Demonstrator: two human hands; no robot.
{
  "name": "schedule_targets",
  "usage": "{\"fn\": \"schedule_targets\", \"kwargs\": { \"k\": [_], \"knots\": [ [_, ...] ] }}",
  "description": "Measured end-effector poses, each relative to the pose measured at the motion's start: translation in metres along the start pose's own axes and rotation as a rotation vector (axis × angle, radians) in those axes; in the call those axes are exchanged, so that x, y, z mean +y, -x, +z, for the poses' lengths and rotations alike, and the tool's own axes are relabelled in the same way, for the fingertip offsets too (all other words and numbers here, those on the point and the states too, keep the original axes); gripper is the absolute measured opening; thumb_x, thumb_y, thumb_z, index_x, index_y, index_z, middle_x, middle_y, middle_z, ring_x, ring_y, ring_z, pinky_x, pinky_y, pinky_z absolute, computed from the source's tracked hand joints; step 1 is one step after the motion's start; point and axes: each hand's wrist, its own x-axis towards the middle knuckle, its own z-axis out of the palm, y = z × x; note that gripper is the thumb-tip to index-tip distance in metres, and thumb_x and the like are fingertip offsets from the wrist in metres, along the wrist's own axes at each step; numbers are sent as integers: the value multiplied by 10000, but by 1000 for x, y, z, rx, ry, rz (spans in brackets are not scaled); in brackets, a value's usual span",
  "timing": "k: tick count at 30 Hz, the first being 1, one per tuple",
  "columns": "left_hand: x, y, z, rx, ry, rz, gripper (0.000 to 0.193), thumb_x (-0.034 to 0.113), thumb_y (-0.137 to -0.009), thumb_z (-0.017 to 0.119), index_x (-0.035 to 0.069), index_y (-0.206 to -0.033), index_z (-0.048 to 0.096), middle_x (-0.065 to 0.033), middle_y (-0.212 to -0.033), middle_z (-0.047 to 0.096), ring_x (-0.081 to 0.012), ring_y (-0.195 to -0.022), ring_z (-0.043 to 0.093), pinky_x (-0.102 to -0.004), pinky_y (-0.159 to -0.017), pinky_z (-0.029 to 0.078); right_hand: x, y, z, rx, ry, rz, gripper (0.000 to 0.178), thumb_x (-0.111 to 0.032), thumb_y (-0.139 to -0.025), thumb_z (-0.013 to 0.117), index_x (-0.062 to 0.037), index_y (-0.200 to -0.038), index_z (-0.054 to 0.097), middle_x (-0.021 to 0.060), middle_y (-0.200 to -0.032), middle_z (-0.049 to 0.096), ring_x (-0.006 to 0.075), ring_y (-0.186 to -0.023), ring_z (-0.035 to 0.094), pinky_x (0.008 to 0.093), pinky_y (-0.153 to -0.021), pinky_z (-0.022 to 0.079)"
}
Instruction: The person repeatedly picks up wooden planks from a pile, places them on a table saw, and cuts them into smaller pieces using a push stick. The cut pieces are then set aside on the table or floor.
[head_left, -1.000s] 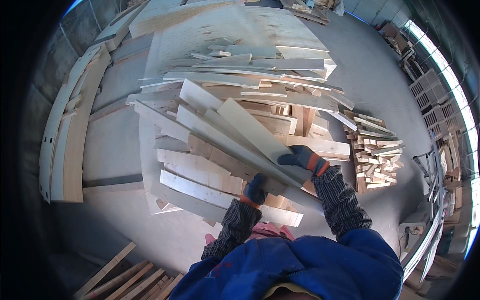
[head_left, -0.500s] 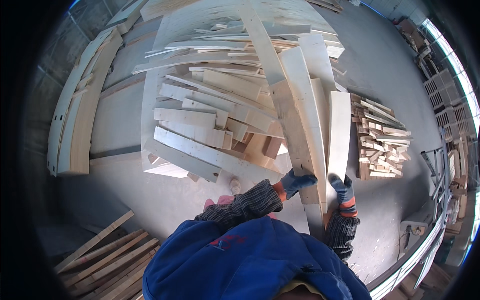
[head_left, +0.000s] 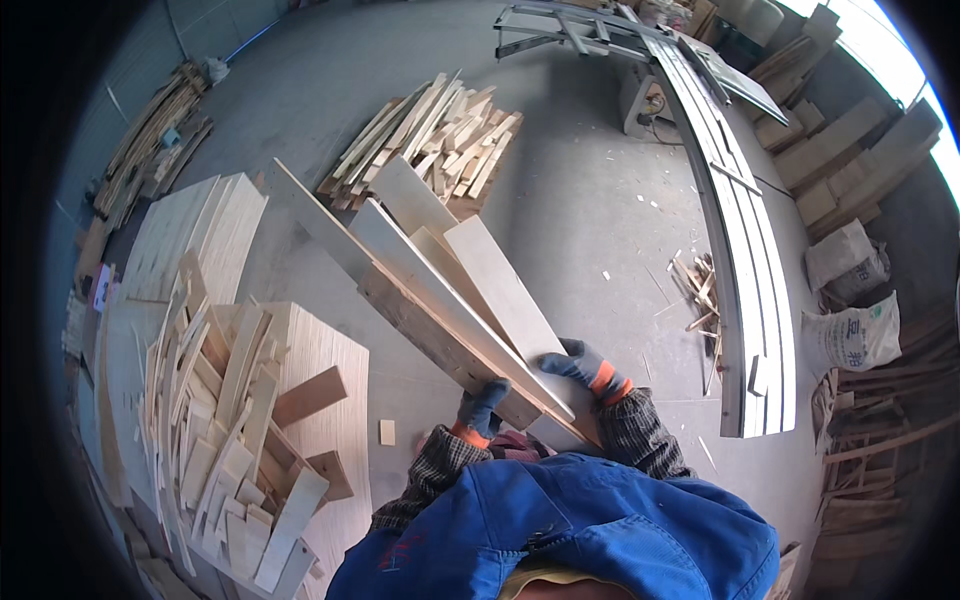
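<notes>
Between my two gloved hands is a bundle of several long wooden boards (head_left: pixel 515 295), slanting up and to the left with their far ends fanned apart. My left hand (head_left: pixel 483 406) is closed on the bundle's left side, at a darker board (head_left: pixel 410 315) near its close end. On the right side, my right hand (head_left: pixel 573 362) grips the close end of a pale, wide board. Both gloves are dark blue with orange cuffs. The boards hide parts of my fingers.
A heap of loose boards (head_left: pixel 235 420) lies on stacked panels at the left. Beyond the bundle, a pile of short wood strips (head_left: pixel 440 135) sits on the floor. A long metal sliding-table machine (head_left: pixel 735 250) runs along the right, with wood scraps (head_left: pixel 700 290) and white sacks (head_left: pixel 855 335) nearby.
My view has turned to the right, so the board heap now lies at my left and the machine has come into fuller view. The bundle has stayed in both hands.
</notes>
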Motion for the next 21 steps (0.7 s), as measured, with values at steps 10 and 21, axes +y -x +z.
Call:
{"fn": "schedule_targets", "kwargs": {
  "k": [10,21],
  "knots": [
    [-106,-245,18,-349,-261,-328,453,108,-824,660,12,-1235,495,-116,-1160,568,-227,-1072,561,-318,-943,468,79,-12,-148,543,-297,42,563,-282,-770,733,37,-1197,553,87,-1058,635,154,-904,614,295,-812,500],
    [-149,-508,147,-636,-257,-480,365,72,-890,565,-25,-1234,491,-153,-1209,557,-229,-1119,553,-303,-983,445,-31,-141,-341,847,-339,2,468,-242,-779,704,43,-1133,591,93,-997,655,159,-846,622,280,-761,502]
  ]
}}
